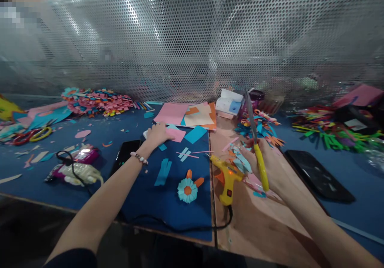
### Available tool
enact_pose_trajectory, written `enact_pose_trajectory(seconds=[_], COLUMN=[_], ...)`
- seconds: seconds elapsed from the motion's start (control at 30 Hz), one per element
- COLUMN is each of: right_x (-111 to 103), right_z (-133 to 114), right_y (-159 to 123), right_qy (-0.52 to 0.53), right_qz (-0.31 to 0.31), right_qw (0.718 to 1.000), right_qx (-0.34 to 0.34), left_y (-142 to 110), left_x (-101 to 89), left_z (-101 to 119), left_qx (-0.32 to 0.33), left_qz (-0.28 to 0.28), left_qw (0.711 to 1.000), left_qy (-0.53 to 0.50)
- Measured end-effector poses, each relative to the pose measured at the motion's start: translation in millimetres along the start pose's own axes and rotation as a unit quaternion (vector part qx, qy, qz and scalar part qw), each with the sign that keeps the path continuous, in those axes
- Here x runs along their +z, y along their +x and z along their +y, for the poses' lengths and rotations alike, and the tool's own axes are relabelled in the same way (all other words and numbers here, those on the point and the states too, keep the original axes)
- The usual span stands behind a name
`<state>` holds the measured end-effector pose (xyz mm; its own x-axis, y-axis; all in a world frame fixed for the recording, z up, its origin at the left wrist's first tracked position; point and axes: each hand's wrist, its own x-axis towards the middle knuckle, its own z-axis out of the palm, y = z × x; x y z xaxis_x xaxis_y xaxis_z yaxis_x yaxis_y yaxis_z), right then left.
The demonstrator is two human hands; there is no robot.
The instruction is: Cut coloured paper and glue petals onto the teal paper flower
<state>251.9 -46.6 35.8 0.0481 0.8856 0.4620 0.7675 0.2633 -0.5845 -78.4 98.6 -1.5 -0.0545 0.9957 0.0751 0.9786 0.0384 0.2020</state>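
My left hand point(158, 135), with a beaded bracelet at the wrist, rests palm down near the front of the paper stack. Its thumb reaches the edge of a small pink paper piece point(177, 135); the undersides of the fingers are hidden. Held blades-up in my right hand point(267, 166) is a pair of scissors point(259, 166) with yellow handles. Between the hands lie a light-blue paper flower point(187, 190) with an orange centre and two orange petals, blue paper strips point(163, 172), thin pale strips point(184, 154) and a yellow glue gun point(227, 180).
Coloured paper sheets point(171, 113) lie before a perforated metal screen point(180, 48). Phones point(319, 176) point(126, 154) flank the work area. Left are more scissors point(33, 135), a pink-and-white tool point(78, 168) and a pink paper heap point(102, 100). A black cord point(180, 230) runs along the front.
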Motion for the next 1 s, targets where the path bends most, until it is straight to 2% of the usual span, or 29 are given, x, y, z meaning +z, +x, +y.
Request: enact_pose_trajectory(seconds=[0.13, 0.27, 0.37, 0.5, 0.63, 0.73, 0.87, 1.0], right_x=[3, 4, 2, 4, 7, 6, 2, 2], right_z=[0, -2, -5, -1, 5, 5, 0, 0], right_y=[-1, -3, -3, -3, -4, -4, -2, -2], right_qy=[0.045, 0.080, 0.060, 0.007, 0.007, 0.025, 0.025, 0.036], right_qz=[-0.010, -0.018, -0.010, 0.031, 0.024, 0.024, 0.039, 0.000], right_qw=[0.999, 0.996, 0.998, 0.999, 1.000, 0.999, 0.999, 0.999], right_qx=[0.024, 0.026, 0.017, -0.012, -0.006, 0.008, 0.021, 0.036], left_y=[-1, 1, 2, 1, -2, -5, -16, -33], left_x=[0.6, 2.1, 4.6, 7.0, 7.6, 3.7, -13.2, -32.3], left_z=[1, -1, -1, 2, 5, 10, 19, 28], left_qx=[-0.012, 0.001, 0.012, 0.040, 0.078, 0.104, 0.161, 0.181], left_qz=[0.000, -0.011, 0.010, 0.024, 0.043, 0.064, 0.081, 0.097], left_qw=[1.000, 1.000, 0.997, 0.992, 0.984, 0.966, 0.920, 0.892], left_qy=[0.026, -0.017, -0.080, -0.121, -0.154, -0.230, -0.349, -0.403])
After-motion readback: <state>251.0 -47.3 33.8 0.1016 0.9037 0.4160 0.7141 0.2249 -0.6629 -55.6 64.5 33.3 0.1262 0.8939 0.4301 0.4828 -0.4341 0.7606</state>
